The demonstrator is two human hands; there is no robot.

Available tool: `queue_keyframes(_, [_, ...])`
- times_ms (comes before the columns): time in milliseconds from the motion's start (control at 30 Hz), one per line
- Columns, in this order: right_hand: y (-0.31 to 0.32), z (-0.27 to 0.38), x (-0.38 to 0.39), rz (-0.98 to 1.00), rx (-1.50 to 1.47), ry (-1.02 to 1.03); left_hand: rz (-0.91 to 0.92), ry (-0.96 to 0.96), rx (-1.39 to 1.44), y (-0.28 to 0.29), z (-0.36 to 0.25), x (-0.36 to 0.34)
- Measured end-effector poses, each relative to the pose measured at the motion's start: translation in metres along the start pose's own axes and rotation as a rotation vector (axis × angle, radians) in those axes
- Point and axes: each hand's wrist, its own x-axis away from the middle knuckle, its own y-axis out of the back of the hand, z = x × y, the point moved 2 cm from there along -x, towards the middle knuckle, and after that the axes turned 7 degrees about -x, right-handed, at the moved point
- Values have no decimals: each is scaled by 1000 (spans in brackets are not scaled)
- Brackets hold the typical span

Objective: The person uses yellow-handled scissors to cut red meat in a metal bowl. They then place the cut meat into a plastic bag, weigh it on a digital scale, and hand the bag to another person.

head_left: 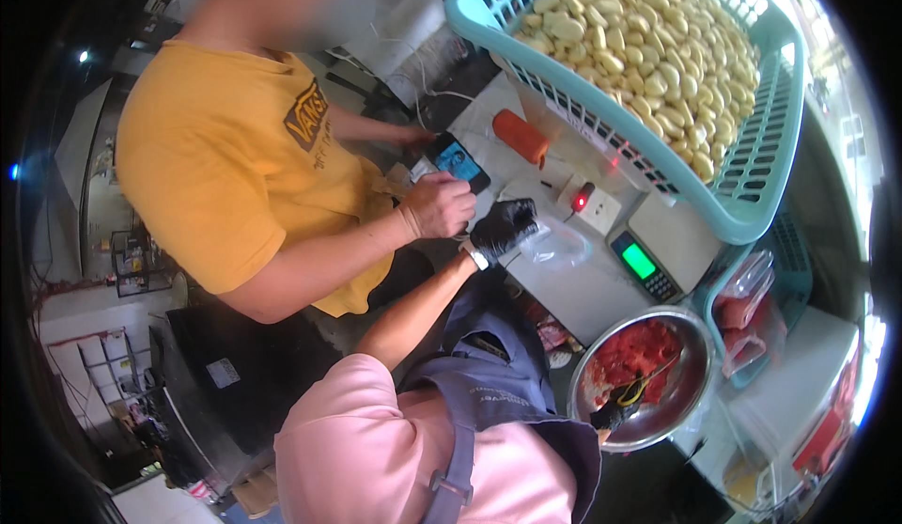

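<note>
My left hand (505, 230), in a black glove, is closed on the edge of a clear plastic bag (556, 246) above the light counter. My right hand (614, 411), also gloved in black, reaches over the near rim of a steel bowl (696, 403). Red raw minced meat (629, 351) lies in the bowl. A thin yellow curved piece (648, 385) shows beside the right fingers; its kind is unclear. Those fingers are partly hidden and blend with dark shapes, so their grip does not show.
A co-worker in a yellow T-shirt (202, 162) stands at left, handling a phone (458, 163). A turquoise basket (601, 115) of pale beans towers over the digital scale (642, 263). Nearby are a power socket (592, 206), an orange cylinder (520, 138) and a smaller basket (719, 317) with packages.
</note>
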Motion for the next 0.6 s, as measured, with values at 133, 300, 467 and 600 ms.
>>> queue_keyframes(133, [-34,69,11,165,2,-106,132,-138,-225,29,-53,1])
queue_keyframes(300, [-45,68,8,156,-96,-79,107,-110,-364,43,-32,-4])
queue_keyframes(467, [-25,42,5,120,9,-81,88,-171,-795,12,10,-8])
queue_keyframes(600, [-37,65,17,132,-105,-135,132,-813,-1059,85,-15,-7])
